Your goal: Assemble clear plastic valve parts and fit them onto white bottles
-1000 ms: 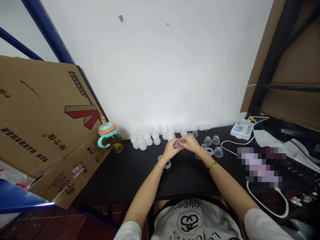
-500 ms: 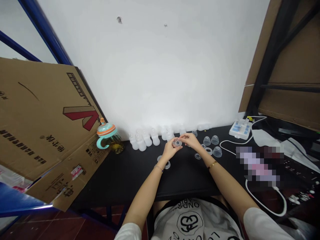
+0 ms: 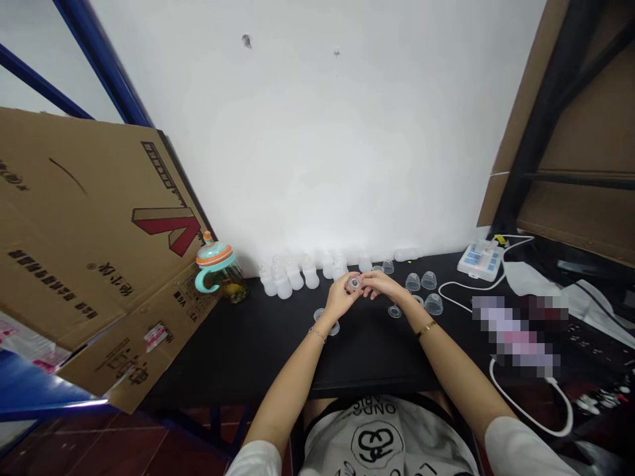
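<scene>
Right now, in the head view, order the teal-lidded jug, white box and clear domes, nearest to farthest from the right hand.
1. Clear domes: mostly just right of the right hand.
2. White box: farther right, toward the wall.
3. Teal-lidded jug: far left, beside the cardboard.

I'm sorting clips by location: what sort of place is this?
Probably a small workshop or storeroom: white bottles line a black table, printed cardboard stands at left, and the left hand holds a small round part.
</scene>
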`<state>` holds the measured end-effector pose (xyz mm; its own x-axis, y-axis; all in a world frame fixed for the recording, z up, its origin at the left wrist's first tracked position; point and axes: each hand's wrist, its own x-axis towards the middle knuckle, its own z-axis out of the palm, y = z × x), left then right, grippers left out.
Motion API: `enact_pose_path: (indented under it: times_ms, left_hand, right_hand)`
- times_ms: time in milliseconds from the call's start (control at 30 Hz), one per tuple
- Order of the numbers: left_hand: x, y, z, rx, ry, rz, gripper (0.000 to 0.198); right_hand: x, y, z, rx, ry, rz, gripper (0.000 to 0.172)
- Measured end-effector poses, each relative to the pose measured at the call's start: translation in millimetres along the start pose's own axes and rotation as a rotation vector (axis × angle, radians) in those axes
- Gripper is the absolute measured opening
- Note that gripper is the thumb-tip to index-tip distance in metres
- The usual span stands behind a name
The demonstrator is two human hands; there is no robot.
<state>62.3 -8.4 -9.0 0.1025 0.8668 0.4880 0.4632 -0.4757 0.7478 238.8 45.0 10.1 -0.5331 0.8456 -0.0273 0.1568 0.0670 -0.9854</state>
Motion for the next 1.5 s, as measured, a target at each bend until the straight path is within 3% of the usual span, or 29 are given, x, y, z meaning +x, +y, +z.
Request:
enact_pose_path:
  times_ms: [367,667,1033,1500]
  left_hand:
    - [0.8,1.3,-0.6,-0.095,-0.004,-0.071,0.048]
    - [0.6,1.1,-1.5,-0.043,0.065,-0.108,0.042]
    - [3.6,-8.9,-0.1,-0.088,0.040,-0.136,0.038]
    - [1.6,-5.5,-1.8,-0.153,0.028,-0.137,0.037]
  right_hand:
    - [6.6,0.8,-1.9,-0.158,0.185,-0.071,0.023]
    - [6.1,4.0,-3.1,-0.088,0.308,-0.172,0.028]
    - [9.6,8.4,-4.6,-0.085,0.302,-0.203,0.033]
    - [10.6,9.6,-5.1,-0.120,0.273,-0.219,0.032]
